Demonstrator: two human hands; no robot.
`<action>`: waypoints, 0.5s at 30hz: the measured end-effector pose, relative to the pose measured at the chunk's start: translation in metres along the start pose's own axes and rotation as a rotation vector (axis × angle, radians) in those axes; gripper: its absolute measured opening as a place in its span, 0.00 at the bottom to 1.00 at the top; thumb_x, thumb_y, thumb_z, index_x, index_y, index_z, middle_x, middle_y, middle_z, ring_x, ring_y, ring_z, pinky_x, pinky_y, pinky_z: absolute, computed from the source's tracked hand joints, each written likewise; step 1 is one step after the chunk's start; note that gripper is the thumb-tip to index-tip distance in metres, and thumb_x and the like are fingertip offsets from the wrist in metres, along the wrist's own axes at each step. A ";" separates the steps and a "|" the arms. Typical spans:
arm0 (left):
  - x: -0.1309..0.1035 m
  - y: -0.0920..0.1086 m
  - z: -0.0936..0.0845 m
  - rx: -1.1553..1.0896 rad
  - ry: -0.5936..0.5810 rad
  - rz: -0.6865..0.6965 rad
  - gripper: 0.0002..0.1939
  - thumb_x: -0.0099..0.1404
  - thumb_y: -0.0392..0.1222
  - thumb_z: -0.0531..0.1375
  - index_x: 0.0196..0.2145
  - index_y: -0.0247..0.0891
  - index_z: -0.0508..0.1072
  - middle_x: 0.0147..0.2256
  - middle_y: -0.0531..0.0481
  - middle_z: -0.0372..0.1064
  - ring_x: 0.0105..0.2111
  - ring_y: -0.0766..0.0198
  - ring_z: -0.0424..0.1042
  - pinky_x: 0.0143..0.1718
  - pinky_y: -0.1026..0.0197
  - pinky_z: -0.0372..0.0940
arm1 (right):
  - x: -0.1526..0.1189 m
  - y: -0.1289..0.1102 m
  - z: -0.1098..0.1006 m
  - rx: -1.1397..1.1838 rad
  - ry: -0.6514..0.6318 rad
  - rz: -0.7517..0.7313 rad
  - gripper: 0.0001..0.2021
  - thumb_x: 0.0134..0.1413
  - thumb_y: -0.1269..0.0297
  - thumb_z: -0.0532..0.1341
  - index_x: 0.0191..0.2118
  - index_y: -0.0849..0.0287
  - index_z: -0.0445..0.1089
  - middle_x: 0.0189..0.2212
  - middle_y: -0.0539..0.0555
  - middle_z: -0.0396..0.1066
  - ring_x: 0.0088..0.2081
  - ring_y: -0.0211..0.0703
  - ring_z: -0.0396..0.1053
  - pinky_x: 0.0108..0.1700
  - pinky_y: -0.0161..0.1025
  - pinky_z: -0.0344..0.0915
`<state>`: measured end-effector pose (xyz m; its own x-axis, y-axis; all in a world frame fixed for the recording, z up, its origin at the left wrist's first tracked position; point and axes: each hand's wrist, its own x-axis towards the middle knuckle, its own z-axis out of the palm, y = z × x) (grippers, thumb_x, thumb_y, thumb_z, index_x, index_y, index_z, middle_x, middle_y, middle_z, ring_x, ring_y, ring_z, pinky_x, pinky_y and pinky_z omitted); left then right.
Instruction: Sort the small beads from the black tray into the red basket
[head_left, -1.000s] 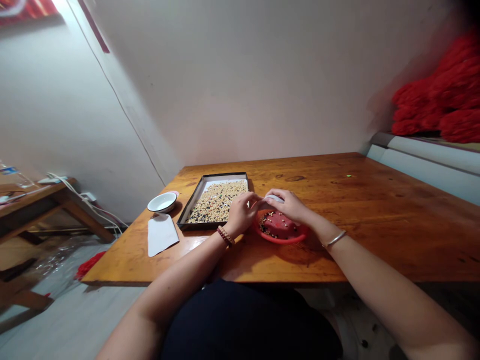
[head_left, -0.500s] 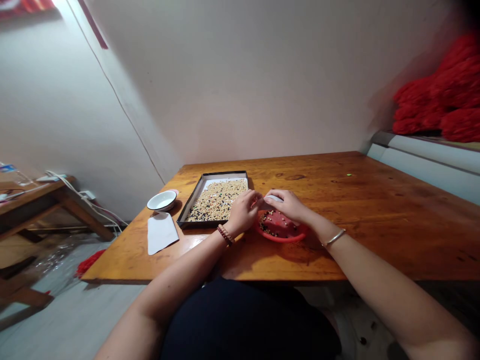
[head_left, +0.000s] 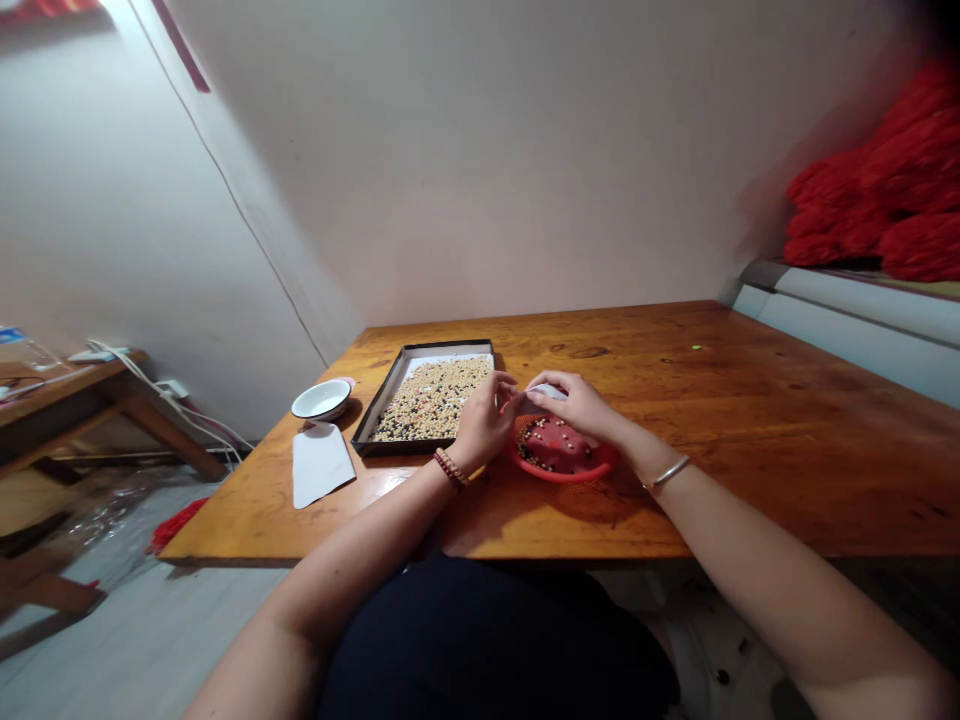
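My right hand [head_left: 581,405] is closed around a small white piece that looks like folded paper or a pouch [head_left: 546,391], above the back rim of a red plastic basket [head_left: 562,476]. Close to its fingertips, the thumb and fingers of my left hand [head_left: 484,418] are pinched together; whatever is between them is too small to make out. Scattered light and dark beads or beans [head_left: 551,430] lie inside the basket. Left of it, a shallow black-edged tray [head_left: 375,422] holds a layer of similar pale beads or beans [head_left: 442,390] mixed with dark ones.
On the wooden table [head_left: 660,400], a white dark-rimmed bowl [head_left: 321,402] stands left of the tray, with a white card [head_left: 322,468] in front of it. Red fluffy bundles [head_left: 870,200] are piled at the right. A second wooden table [head_left: 97,400] with cables is at the left.
Both hands stay over the basket. The fingers of my left hand have opened slightly above the pinch, and the white piece has shifted a little in my right hand.
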<state>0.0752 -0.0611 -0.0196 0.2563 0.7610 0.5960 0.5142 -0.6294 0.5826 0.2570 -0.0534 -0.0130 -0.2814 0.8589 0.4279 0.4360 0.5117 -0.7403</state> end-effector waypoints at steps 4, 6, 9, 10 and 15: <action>0.000 0.001 0.001 0.006 -0.003 0.015 0.06 0.67 0.41 0.57 0.41 0.39 0.64 0.34 0.51 0.69 0.33 0.67 0.69 0.33 0.65 0.63 | 0.000 0.000 -0.001 -0.027 -0.001 0.010 0.12 0.54 0.57 0.59 0.35 0.59 0.74 0.30 0.52 0.74 0.33 0.43 0.69 0.35 0.36 0.62; 0.000 0.002 0.001 0.009 -0.003 0.026 0.06 0.66 0.40 0.57 0.40 0.39 0.64 0.34 0.51 0.69 0.34 0.67 0.69 0.33 0.65 0.63 | 0.001 0.000 -0.002 -0.043 0.009 0.011 0.11 0.53 0.58 0.59 0.35 0.59 0.74 0.30 0.52 0.74 0.33 0.42 0.68 0.35 0.36 0.61; -0.001 0.001 0.001 0.015 -0.005 0.033 0.06 0.66 0.40 0.57 0.40 0.38 0.64 0.34 0.51 0.69 0.33 0.67 0.68 0.33 0.66 0.62 | 0.001 -0.002 -0.002 -0.067 0.030 -0.012 0.10 0.53 0.59 0.59 0.34 0.59 0.74 0.32 0.53 0.73 0.34 0.42 0.68 0.37 0.36 0.61; -0.001 0.001 0.001 0.016 -0.006 0.033 0.06 0.66 0.41 0.58 0.40 0.38 0.64 0.34 0.51 0.68 0.33 0.67 0.68 0.33 0.66 0.62 | 0.001 -0.002 -0.002 -0.075 0.032 -0.019 0.10 0.53 0.59 0.60 0.33 0.59 0.74 0.32 0.53 0.73 0.34 0.42 0.68 0.37 0.37 0.61; -0.002 0.002 0.003 0.036 -0.025 0.050 0.07 0.67 0.43 0.57 0.39 0.38 0.64 0.34 0.51 0.69 0.33 0.67 0.68 0.33 0.65 0.62 | 0.001 -0.003 -0.003 -0.105 0.007 -0.002 0.11 0.53 0.59 0.59 0.34 0.61 0.74 0.31 0.55 0.73 0.32 0.41 0.68 0.36 0.37 0.61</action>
<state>0.0785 -0.0637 -0.0209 0.3025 0.7325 0.6099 0.5294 -0.6612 0.5315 0.2577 -0.0540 -0.0088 -0.2764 0.8577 0.4336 0.5227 0.5128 -0.6811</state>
